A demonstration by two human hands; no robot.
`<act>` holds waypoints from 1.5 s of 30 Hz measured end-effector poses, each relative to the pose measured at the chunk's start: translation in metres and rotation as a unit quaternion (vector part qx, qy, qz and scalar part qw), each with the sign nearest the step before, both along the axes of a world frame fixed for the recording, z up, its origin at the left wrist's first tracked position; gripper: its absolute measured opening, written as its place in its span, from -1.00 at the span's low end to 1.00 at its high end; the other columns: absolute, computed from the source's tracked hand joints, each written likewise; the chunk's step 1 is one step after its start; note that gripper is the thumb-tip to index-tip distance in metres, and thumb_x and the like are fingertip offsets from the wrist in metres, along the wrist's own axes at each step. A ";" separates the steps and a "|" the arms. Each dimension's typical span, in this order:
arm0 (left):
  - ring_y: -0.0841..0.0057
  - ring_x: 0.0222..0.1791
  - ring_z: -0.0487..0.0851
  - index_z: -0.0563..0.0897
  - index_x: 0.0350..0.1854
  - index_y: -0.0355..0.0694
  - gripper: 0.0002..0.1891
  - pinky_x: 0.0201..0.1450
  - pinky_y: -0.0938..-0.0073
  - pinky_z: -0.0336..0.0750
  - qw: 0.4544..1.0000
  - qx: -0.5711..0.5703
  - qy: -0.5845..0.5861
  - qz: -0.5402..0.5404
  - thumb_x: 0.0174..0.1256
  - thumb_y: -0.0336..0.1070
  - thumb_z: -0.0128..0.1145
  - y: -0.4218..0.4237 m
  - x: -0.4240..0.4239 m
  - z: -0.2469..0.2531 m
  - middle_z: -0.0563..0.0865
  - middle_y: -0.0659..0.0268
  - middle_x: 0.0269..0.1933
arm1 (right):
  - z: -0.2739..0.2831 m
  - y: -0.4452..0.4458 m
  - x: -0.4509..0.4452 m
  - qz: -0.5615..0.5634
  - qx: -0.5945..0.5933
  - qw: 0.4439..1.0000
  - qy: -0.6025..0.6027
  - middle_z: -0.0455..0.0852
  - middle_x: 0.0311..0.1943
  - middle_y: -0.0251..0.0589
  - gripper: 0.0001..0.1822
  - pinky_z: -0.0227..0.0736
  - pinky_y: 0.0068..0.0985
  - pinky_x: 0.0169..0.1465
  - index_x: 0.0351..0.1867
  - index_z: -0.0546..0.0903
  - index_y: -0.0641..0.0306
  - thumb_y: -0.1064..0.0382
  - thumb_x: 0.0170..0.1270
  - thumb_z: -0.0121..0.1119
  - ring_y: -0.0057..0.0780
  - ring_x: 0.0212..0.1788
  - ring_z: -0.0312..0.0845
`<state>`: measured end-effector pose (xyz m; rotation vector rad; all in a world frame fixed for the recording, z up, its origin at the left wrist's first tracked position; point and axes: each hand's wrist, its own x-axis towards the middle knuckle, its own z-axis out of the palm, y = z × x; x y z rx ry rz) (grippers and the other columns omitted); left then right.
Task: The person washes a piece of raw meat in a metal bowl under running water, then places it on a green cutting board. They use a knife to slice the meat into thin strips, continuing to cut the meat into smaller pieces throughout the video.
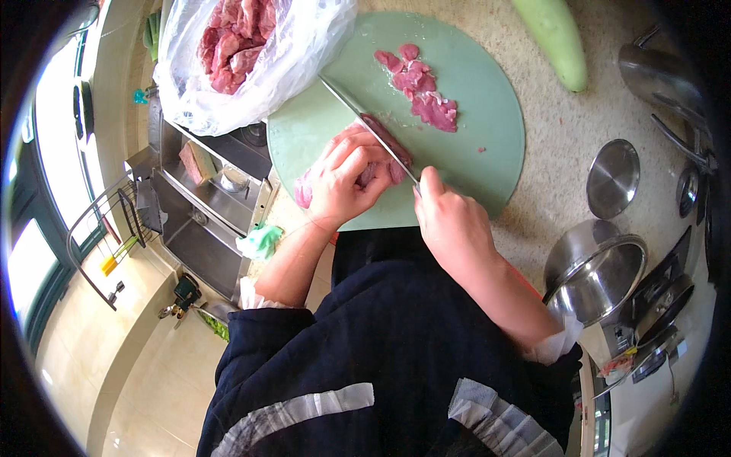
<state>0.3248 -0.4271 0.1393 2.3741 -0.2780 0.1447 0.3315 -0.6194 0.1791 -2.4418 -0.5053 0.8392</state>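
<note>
My left hand (pixel 351 174) presses a piece of raw meat (pixel 304 189) onto a round green cutting board (pixel 482 108), its fingers curled over the top. In my right hand (pixel 454 220) is the handle of a kitchen knife (pixel 380 137), which the fist mostly hides. The blade lies slantwise across the meat beside my left fingers, and its tip points to the far left. A dark red end of the meat shows past the blade. Farther back on the board lie several thin meat slices (pixel 420 83) in a loose row.
A plastic bag (pixel 308 51) holding raw meat chunks (pixel 237 48) overlaps the board's far left. At left is a steel sink (pixel 200 245) with a sponge (pixel 197 163). To the right are a pale green gourd (pixel 557 45), a steel lid (pixel 614 178) and a steel pot (pixel 599 280).
</note>
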 end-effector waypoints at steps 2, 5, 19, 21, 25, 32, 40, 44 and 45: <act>0.25 -0.07 0.69 0.66 -0.31 -0.19 -0.75 0.05 0.32 0.55 1.000 0.003 -0.003 0.000 -0.11 -0.51 0.37 0.002 0.002 0.001 0.72 0.28 -0.13 | 0.004 -0.006 -0.001 -0.008 0.004 1.000 0.000 0.67 -0.52 0.02 -0.90 0.61 -0.21 -0.48 -0.23 0.38 0.29 0.32 0.45 0.00 -0.02 -0.49 0.72; 0.25 -0.06 0.69 0.67 -0.30 -0.19 -0.74 0.07 0.31 0.55 1.000 -0.001 0.001 0.001 -0.11 -0.51 0.37 -0.001 0.000 -0.001 0.72 0.27 -0.13 | 0.013 -0.019 -0.010 -0.012 0.004 1.000 0.010 0.66 -0.51 0.02 -0.92 0.62 -0.22 -0.47 -0.20 0.39 0.30 0.34 0.44 -0.01 -0.02 -0.49 0.71; 0.21 0.02 0.69 0.68 -0.26 -0.18 -0.73 0.13 0.27 0.55 1.000 -0.010 0.003 -0.008 -0.08 -0.48 0.37 0.001 -0.001 -0.001 0.72 0.24 -0.08 | -0.024 0.011 -0.010 -0.021 -0.033 0.996 -0.078 0.69 -0.46 0.01 -0.84 0.62 -0.20 -0.44 -0.19 0.41 0.27 0.28 0.40 0.12 -0.04 -0.45 0.72; 0.22 0.01 0.68 0.66 -0.25 -0.18 -0.72 0.13 0.28 0.55 1.000 -0.002 0.003 0.000 -0.08 -0.49 0.38 0.002 -0.001 -0.002 0.72 0.26 -0.09 | -0.021 -0.004 -0.018 -0.010 -0.038 0.995 -0.086 0.68 -0.45 -0.04 -0.87 0.67 -0.30 -0.44 -0.17 0.41 0.27 0.32 0.36 0.09 -0.09 -0.46 0.75; 0.20 0.03 0.68 0.66 -0.26 -0.18 -0.75 0.15 0.26 0.53 1.000 -0.005 0.003 0.005 -0.03 -0.50 0.36 0.003 -0.003 -0.001 0.73 0.25 -0.09 | -0.012 -0.038 0.018 -0.101 0.039 0.986 0.130 0.62 -0.60 0.02 -0.70 0.47 -0.11 -0.48 -0.30 0.45 0.30 0.10 0.47 0.13 -0.05 -0.55 0.68; 0.21 0.06 0.67 0.67 -0.25 -0.19 -0.77 0.17 0.26 0.53 0.999 -0.030 0.019 0.005 0.01 -0.50 0.35 0.002 -0.001 0.003 0.73 0.24 -0.08 | 0.027 -0.076 0.032 -0.246 0.131 0.936 0.213 0.46 -0.63 -0.24 -0.78 0.29 -0.45 -0.47 -0.27 0.57 0.33 0.19 0.44 0.21 -0.64 -0.56 0.31; 0.27 -0.05 0.68 0.70 -0.23 -0.19 -0.74 0.08 0.31 0.53 0.999 -0.023 -0.016 0.015 -0.03 -0.50 0.37 0.001 0.007 0.030 0.72 0.21 -0.11 | 0.024 -0.061 -0.002 -0.139 0.087 0.979 -0.124 0.70 -0.35 -0.12 -0.79 0.54 -0.26 -0.37 -0.05 0.60 0.18 0.24 0.33 0.28 -0.10 -0.38 0.69; 0.35 -0.11 0.65 0.74 -0.14 -0.10 -0.69 -0.03 0.36 0.47 0.996 0.028 -0.083 -0.006 0.00 -0.37 0.44 0.004 0.032 0.073 0.70 0.28 -0.08 | 0.023 -0.057 -0.007 -0.059 0.005 0.977 -0.206 0.58 -0.34 -0.22 -0.65 0.56 -0.33 -0.31 0.04 0.55 0.15 0.28 0.23 0.31 -0.23 -0.34 0.66; 0.37 -0.10 0.64 0.74 -0.12 -0.07 -0.70 -0.01 0.37 0.44 0.996 0.055 -0.051 -0.057 0.03 -0.32 0.44 0.007 0.046 0.080 0.70 0.32 -0.07 | 0.024 -0.057 -0.008 -0.051 -0.002 0.974 -0.223 0.57 -0.34 -0.24 -0.64 0.56 -0.35 -0.29 0.05 0.55 0.16 0.29 0.22 0.32 -0.26 -0.32 0.66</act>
